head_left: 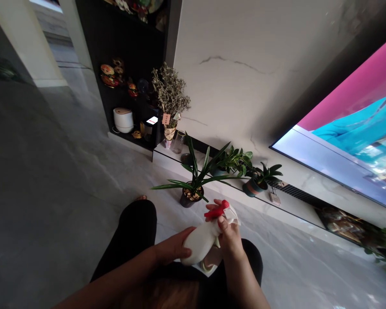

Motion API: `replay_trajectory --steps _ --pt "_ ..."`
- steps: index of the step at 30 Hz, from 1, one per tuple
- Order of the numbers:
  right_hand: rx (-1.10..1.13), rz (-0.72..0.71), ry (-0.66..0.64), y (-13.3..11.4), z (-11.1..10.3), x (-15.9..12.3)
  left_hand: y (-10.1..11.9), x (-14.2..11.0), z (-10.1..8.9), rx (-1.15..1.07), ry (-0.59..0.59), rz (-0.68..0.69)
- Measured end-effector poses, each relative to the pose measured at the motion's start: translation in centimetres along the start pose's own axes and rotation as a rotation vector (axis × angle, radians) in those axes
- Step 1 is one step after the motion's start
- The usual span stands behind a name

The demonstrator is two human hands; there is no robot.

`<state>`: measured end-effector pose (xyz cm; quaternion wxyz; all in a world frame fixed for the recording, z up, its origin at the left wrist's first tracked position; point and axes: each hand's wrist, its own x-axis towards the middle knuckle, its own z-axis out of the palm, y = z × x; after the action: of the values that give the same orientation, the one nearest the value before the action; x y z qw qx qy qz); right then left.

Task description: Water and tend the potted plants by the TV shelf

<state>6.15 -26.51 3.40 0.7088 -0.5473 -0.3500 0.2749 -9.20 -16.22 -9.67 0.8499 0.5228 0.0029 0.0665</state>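
A white spray bottle [200, 243] with a red trigger [218, 210] is held tilted above my lap, its top pointing up and to the right. My left hand [180, 246] wraps around the lower body of the bottle. Around the neck, just below the spray head, my right hand [229, 231] is closed. A long-leaved plant in a dark pot [191, 195] stands on the floor just beyond my hands. Under the bottle, a pale rounded item [212, 259] is partly hidden.
A low white ledge [227, 189] along the wall carries two more potted plants [255, 185], a glass jar [179, 141] and a dried bouquet [170, 96]. Left of it, a dark shelf holds figurines [108, 76] and a white appliance [123, 121]. A lit television [350, 128] hangs at right.
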Motion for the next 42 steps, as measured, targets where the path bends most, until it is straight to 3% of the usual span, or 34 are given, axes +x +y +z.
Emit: replay_trajectory --steps 5,9,13,17,21,26,29,33,37,42 --pt "-0.032 -0.017 0.084 0.1 0.0 0.0 0.1 0.1 -0.2 0.114 0.098 0.014" --pt "-0.045 0.037 0.176 0.5 0.0 0.1 0.3 0.1 0.2 0.133 0.122 0.015" --pt "-0.024 -0.014 0.221 0.0 0.6 0.3 0.4 0.2 0.7 0.180 0.150 0.059" --pt "-0.057 -0.018 0.266 -0.4 0.7 0.3 -0.6 0.6 0.1 0.218 0.103 0.083" --pt "-0.179 0.012 0.342 0.0 0.1 0.4 -2.0 1.0 -0.8 0.122 0.069 0.012" --pt "-0.219 -0.023 0.259 0.7 -0.7 0.4 -1.8 1.2 -0.5 0.197 0.067 0.019" --pt "-0.210 -0.041 0.150 0.7 -1.4 0.1 -1.3 1.1 -0.2 0.035 -0.004 -0.081" --pt "-0.139 0.073 -0.043 0.8 -2.4 -0.3 -1.2 0.7 -0.1 -0.141 -0.095 -0.179" --pt "-0.076 0.147 -0.043 1.7 -2.7 -0.3 -1.7 0.7 -0.3 -0.152 -0.164 -0.203" --pt "-0.100 0.159 0.052 2.8 -2.4 -0.6 -1.7 0.8 -0.3 -0.130 -0.111 -0.235"
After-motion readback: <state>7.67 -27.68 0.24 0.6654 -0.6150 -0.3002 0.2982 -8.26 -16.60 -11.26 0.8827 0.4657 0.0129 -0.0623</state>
